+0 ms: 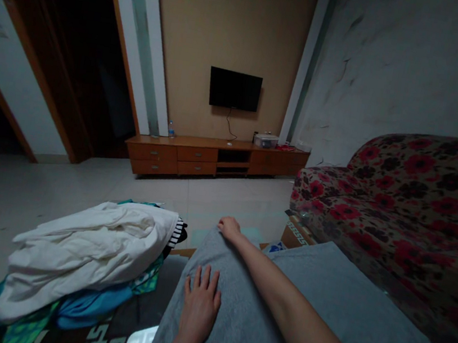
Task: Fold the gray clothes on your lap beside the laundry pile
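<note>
A grey garment [240, 315] lies spread over the table in front of me, its far end narrowing towards the floor side. My left hand [199, 306] rests flat on its left part, fingers spread, a bracelet at the wrist. Farther off, my right hand [229, 228] has its fingers closed on the garment's far upper corner. Under my right forearm the grey cloth [340, 289] continues to the right; whether it is one piece with the left part I cannot tell. To the left sits a heap of clothes with a crumpled white garment [94, 252] on top.
Blue cloth [95, 303] and black-and-white striped cloth [178, 232] stick out of the heap. The dark table [103, 341] has a key-pattern border. A flowered sofa [417, 192] stands at the right. Beyond the floor are a wooden cabinet [197, 155] and a wall television [235, 90].
</note>
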Available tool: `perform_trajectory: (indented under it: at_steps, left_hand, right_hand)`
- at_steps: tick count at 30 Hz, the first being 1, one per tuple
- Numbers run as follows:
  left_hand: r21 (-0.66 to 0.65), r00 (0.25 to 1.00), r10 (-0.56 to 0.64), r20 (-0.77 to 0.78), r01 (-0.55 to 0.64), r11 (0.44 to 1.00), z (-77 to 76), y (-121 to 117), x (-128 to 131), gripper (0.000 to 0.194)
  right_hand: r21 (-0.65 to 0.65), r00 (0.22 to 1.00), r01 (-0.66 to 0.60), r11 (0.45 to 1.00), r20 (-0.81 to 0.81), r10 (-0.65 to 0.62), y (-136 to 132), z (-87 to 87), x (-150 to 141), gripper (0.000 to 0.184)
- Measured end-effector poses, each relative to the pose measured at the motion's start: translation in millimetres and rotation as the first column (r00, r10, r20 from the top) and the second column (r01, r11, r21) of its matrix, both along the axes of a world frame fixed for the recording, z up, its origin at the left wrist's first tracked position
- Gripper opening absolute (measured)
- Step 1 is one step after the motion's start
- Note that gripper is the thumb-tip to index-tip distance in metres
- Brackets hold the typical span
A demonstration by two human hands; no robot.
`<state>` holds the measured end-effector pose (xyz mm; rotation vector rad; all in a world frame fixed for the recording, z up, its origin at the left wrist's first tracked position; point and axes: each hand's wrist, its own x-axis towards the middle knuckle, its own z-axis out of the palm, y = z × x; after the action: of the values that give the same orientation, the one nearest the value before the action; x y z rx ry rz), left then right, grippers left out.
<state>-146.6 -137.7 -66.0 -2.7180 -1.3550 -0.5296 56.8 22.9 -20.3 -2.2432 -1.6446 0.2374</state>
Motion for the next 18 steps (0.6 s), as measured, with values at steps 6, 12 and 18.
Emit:
perform_trajectory:
  at_steps: [6,12,18]
  left_hand:
    - [-0.052,1.0,-0.002,0.027,0.003,0.999,-0.6,2,-2,0.048]
    - [-0.096,0.999,0.023,0.029,-0.02,0.995,0.3,4,1,0.047]
    - [-0.08,0.999,0.035,-0.036,-0.038,0.996,1.1,5,4,0.047]
  right_hand:
    - [0.013,0.998,0.069,0.998,0.01,-0.069,25,-11.5,-17,0.019]
    - [0.083,0.995,0.077,0.994,0.051,-0.082,30,-27.9,-19,0.023]
    - [0.054,0.994,0.091,0.994,0.064,-0.094,33,-29.4,-26,0.032]
